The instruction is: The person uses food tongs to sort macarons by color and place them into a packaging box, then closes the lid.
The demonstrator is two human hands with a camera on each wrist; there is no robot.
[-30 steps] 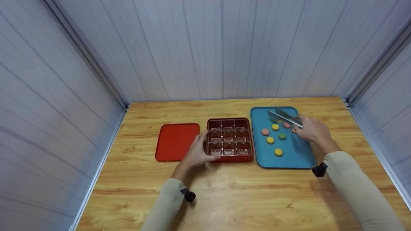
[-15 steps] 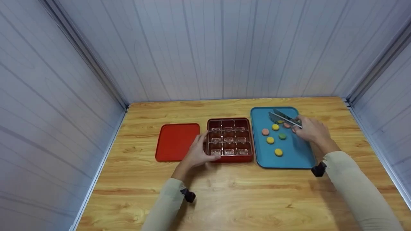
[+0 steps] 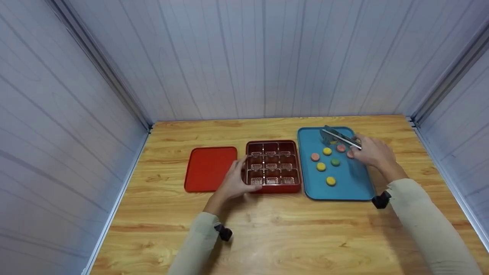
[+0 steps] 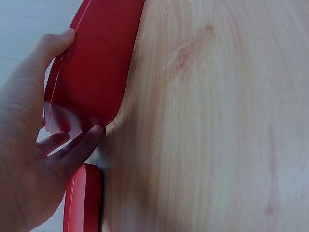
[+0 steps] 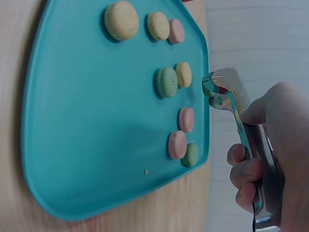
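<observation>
My left hand [image 3: 233, 184] holds the near left corner of a red box [image 3: 280, 189], thumb at its front rim and fingers along its left side. Inside the box sits a clear insert of square compartments, with no macarons in them. My right hand [image 3: 376, 154] grips metal serving tongs [image 5: 265, 157] over the far part of a blue tray [image 3: 344, 191]. Between the tong tips is a green macaron [image 5: 207, 87], above the tray. Several yellow macarons [image 3: 331, 181], pink macarons [image 3: 315, 157] and green macarons [image 5: 166, 82] lie on the tray.
A flat red lid [image 3: 212, 170] lies on the wooden table [image 3: 286, 236], left of the box. The tray stands close to the box's right side. Pale panel walls [image 3: 244, 61] enclose the table at the back and both sides.
The tongs have closed around the green macaron at the tray's far end and risen slightly with it. My left hand and the box have stayed in place.
</observation>
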